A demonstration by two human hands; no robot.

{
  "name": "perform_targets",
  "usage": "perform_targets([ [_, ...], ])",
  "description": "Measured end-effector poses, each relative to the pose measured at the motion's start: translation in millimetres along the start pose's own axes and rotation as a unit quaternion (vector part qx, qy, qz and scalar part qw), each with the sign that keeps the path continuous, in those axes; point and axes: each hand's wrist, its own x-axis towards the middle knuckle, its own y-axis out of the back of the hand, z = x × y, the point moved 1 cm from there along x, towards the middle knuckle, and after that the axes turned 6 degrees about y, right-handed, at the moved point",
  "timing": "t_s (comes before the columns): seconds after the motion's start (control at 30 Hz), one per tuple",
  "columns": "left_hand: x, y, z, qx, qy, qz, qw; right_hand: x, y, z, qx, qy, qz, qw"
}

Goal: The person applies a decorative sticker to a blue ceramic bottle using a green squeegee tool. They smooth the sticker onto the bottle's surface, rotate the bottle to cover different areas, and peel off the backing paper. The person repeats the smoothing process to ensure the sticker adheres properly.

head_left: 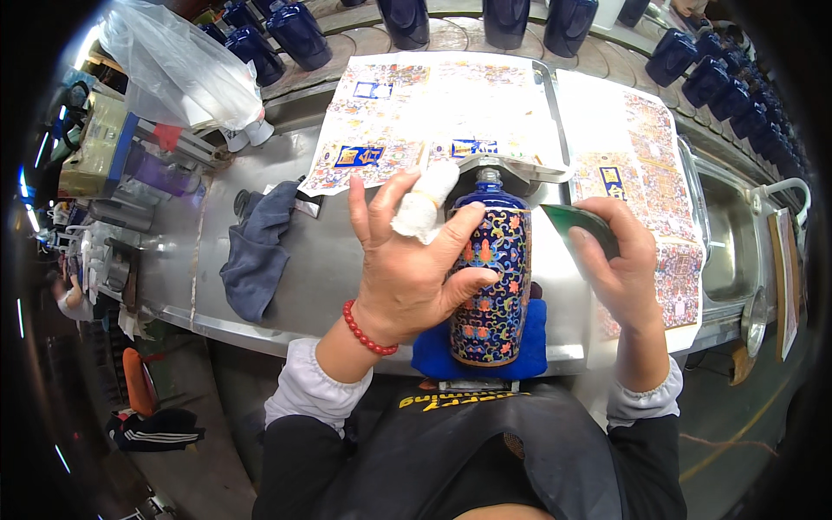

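A dark blue bottle (491,286) with a colourful floral pattern is in front of me, its bare neck pointing away and its base over a blue cloth (535,342). My left hand (407,269) rests thumb and forefinger on the bottle's left side, its fingers spread. White wrapping (425,204) covers one of its fingers. Just right of the bottle, my right hand (617,264) grips a flat, dark green scraper-like piece (582,227) between thumb and fingers. The piece's edge is near the bottle's shoulder but apart from it.
Printed floral sheets (381,117) lie across the metal worktop (299,286), more sheets (641,147) to the right. A grey-blue rag (257,251) is at left. Several plain blue bottles (507,22) stand behind. A sink (726,238) is at right, a plastic bag (178,65) at far left.
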Motion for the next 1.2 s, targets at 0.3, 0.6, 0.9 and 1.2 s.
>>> perform_targets([
  [0.3, -0.9, -1.3, -7.6, -0.007, -0.013, 0.001, 1.000, -6.6, 1.6, 4.7, 0.029, -0.018, 0.026, 0.999],
  [0.6, -0.3, -0.3, -9.2, 0.036, -0.030, 0.007, 0.999, -13.2, 7.1, 6.0, 0.009, -0.008, 0.023, 1.000],
  [0.9, -6.1, -1.3, -7.3, 0.046, -0.026, 0.000, 0.999, -16.2, 8.5, 8.7, 0.004, -0.006, 0.024, 1.000],
  [1.2, -3.5, -5.4, 1.7, 0.011, -0.017, -0.009, 1.000, -19.9, 8.4, 10.0, 0.015, -0.024, 0.022, 0.999],
])
